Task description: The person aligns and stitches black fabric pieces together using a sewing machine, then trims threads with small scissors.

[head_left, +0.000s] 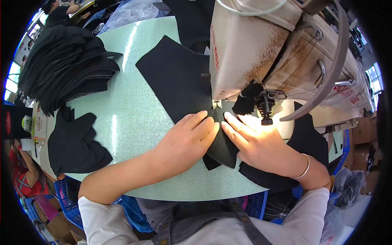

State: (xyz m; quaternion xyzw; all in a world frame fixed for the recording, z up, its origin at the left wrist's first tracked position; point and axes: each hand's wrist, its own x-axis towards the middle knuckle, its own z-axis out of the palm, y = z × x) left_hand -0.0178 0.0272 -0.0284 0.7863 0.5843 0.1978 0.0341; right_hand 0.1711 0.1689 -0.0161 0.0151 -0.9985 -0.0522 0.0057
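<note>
Under the presser foot point(217, 104) of a sewing machine point(253, 45) lies a large black fabric piece point(175, 77), with a smaller dark, pointed piece point(224, 147) in front of the foot. My left hand point(185, 136) rests on the fabric left of the foot, its fingers stretched forward and close together; its thumb is hidden. Just right of the foot, my right hand point(259, 141) lies flat on the dark piece with fingers extended, lit by the machine lamp. Neither hand visibly grips the fabric. Another black piece point(269, 175) lies beneath my right wrist.
A tall stack of black fabric pieces point(69, 65) stands at the far left of the green tabletop point(143, 139), with a smaller stack point(77, 143) nearer me. Blue baskets point(67, 200) sit below the table edge. Other people point(61, 14) are in the background.
</note>
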